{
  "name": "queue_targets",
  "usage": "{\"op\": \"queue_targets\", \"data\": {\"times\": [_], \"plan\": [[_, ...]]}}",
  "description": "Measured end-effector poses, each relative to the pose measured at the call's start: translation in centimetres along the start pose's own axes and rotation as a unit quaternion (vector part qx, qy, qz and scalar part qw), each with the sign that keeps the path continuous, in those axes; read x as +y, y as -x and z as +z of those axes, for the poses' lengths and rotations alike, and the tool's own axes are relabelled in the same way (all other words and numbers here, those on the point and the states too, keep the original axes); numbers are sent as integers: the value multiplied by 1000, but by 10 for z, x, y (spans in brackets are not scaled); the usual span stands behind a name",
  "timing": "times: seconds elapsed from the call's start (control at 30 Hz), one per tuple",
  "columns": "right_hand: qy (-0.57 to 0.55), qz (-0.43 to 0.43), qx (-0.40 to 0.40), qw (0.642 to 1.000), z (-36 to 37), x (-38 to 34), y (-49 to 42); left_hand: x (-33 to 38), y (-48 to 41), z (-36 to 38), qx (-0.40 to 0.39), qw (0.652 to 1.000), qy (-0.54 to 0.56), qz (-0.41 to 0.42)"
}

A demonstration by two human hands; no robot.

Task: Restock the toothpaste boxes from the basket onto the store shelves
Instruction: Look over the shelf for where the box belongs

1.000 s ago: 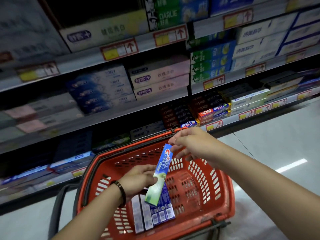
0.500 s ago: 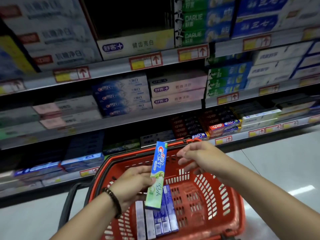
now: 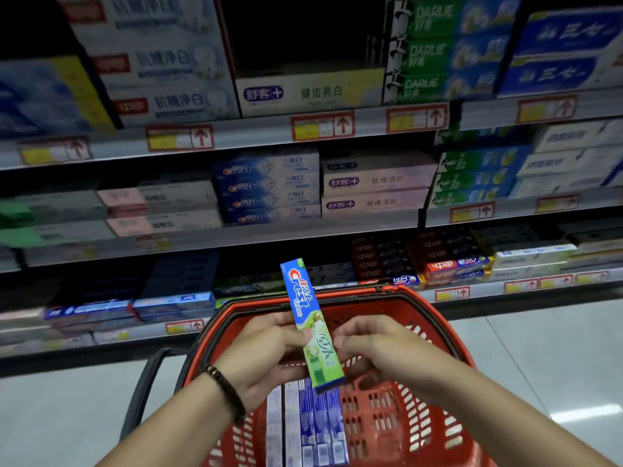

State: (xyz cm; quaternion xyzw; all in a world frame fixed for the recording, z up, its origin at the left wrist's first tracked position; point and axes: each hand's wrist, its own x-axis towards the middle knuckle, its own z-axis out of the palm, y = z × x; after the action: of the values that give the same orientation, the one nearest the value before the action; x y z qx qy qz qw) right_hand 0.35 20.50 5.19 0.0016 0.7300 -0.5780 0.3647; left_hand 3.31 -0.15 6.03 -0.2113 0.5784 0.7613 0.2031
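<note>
Left hand (image 3: 266,352) fingers clamped on Crest toothpaste box (image 3: 310,318), right hand (image 3: 377,345) fingers pinching its right edge, box upright above red basket (image 3: 431,318), probably to read the label and match it to the far shelves (image 3: 253,134).

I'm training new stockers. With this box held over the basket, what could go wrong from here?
The left hand and right hand grip only the lower half of the tilted Crest box; it could slip into the basket. The shelved Crest stack is blue-white, not green; it might get misplaced there.
</note>
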Motion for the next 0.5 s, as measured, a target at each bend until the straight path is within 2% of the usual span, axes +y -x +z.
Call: {"op": "queue_targets", "data": {"times": [0.1,0.5], "plan": [[-15,6,-32,999,6,-4,1,0,-1,0,8,1000,22,0],[-57,-9,-11,998,4,-11,-1,7,-9,-9,60,998,35,9]]}}
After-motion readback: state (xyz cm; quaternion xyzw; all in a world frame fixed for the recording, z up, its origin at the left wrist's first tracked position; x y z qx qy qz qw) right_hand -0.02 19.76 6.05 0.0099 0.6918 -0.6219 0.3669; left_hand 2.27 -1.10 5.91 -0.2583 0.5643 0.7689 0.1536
